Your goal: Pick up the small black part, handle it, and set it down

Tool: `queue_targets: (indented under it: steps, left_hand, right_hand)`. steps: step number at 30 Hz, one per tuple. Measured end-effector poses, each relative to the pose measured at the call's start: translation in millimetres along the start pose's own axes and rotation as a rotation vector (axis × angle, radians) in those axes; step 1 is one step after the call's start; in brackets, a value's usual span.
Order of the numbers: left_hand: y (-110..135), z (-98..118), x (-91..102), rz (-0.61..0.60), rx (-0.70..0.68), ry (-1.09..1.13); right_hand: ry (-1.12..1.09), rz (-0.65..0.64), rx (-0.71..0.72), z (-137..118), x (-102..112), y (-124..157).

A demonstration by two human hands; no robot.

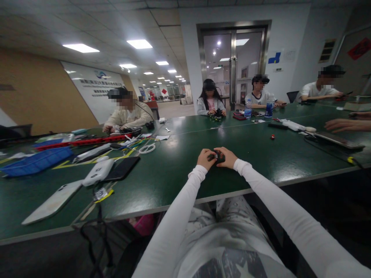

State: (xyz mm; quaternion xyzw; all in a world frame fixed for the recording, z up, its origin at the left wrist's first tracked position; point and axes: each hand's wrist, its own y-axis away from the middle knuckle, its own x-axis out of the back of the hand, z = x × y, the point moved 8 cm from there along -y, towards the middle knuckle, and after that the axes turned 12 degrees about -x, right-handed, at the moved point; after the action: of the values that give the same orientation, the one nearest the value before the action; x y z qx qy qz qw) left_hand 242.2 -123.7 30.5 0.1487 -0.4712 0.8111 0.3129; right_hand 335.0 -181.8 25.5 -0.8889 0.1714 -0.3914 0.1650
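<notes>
My left hand [206, 159] and my right hand [227, 157] meet just above the green table, near its front edge. Between them they grip a small dark object [216, 156], with fingers curled round it from both sides. Its kind I cannot make out, since the fingers cover much of it. Long white sleeves reach to both wrists. A small red item [273, 137] sits on the table to the right, apart from my hands.
On the left lie a blue tray [37, 161], a white phone [53, 201], a white case [98, 171], a black tablet-like slab [123, 168] and cables. At the right are a dark flat device [337, 140] and another person's hand [343, 125]. Several people sit around the table.
</notes>
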Motion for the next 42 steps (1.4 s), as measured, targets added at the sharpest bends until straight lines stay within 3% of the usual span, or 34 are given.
queue_targets:
  steps: [13, 17, 24, 27, 29, 31, 37, 39, 42]
  left_hand:
    - [1.3, -7.4, 8.0, 0.065, 0.049, 0.007]
    - [0.9, -28.2, 21.6, 0.248, 0.163, 0.185]
    - [26.1, -75.0, 61.0, 0.746, 0.547, 0.609]
    - [34.1, -81.5, 73.1, 0.843, 0.606, 0.668]
    - [32.8, -80.7, 73.0, 0.818, 0.599, 0.659]
    - [25.3, -73.9, 64.9, 0.702, 0.55, 0.603]
    - [2.3, -26.0, 11.2, 0.067, 0.23, 0.266]
    - [4.1, -17.3, 2.6, -0.041, 0.177, 0.152]
    - [7.0, -14.1, 0.6, -0.102, 0.155, 0.032]
  right_hand:
    - [-0.027, -0.033, -0.081, 14.4, -6.6, -1.8]
    - [-0.049, -0.088, -0.12, 20.3, -11.6, -2.5]
    - [-0.065, -0.156, -0.191, 23.2, -14.0, -1.4]
    - [-0.061, -0.181, -0.204, 23.9, -15.2, -1.3]
    - [-0.055, -0.183, -0.201, 24.7, -16.4, -1.6]
    - [-0.05, -0.172, -0.198, 26.0, -17.6, -2.3]
    - [-0.054, -0.141, -0.178, 28.0, -19.6, -4.4]
    - [-0.063, -0.133, -0.179, 28.0, -19.0, -4.8]
    - [-0.099, -0.127, -0.186, 28.7, -18.6, -5.5]
